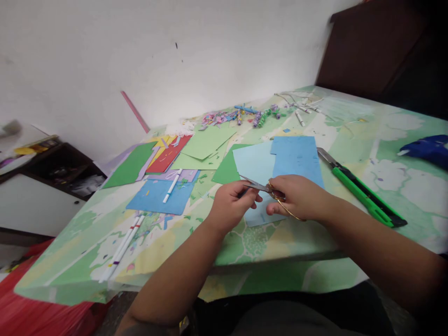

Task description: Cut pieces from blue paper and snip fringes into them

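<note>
My right hand [303,198] grips a pair of scissors [256,185] with gold-coloured handles, its blades pointing left. Close by, my left hand [229,205] has its fingers pinched together under the blades. Whatever those fingers hold, if anything, is too small or hidden to make out. Beneath both hands lies a pale blue sheet [257,158], overlapped by a deeper blue sheet [296,156] with a notched corner. A dark green sheet [226,168] pokes out at their left. To the right of my hands rests a green utility knife [364,191], blade end toward the sheets.
Coloured sheets, including a red one [170,156] and a blue one [159,196], spread leftward with a marker [172,185] on top. More markers [122,247] lie near the front left. Scraps [217,119] are heaped by the wall. A blue glue gun [427,150] sits far right.
</note>
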